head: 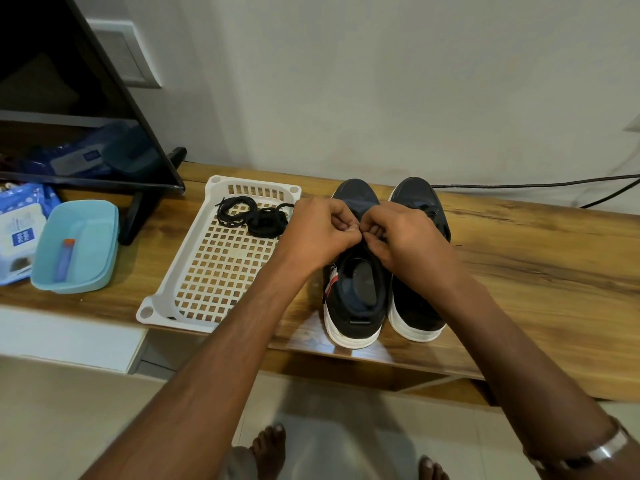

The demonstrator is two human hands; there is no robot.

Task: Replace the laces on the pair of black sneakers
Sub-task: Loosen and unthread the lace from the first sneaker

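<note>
Two black sneakers with white soles stand side by side on the wooden bench, toes toward the wall: the left sneaker (355, 296) and the right sneaker (417, 199). My left hand (320, 232) and my right hand (403, 239) meet over the left sneaker's tongue, fingers curled and pinching its black lace, which is mostly hidden under them. Two bundles of black laces (254, 216) lie at the far end of a white perforated tray (207, 271) left of the shoes.
A teal plastic tub (86, 265) holding a small blue tube sits at the left, beside a wipes packet (17, 237). A dark screen on a stand (138, 216) rises behind. A black cable (536, 184) runs along the wall at the right. The bench's front edge is near my feet.
</note>
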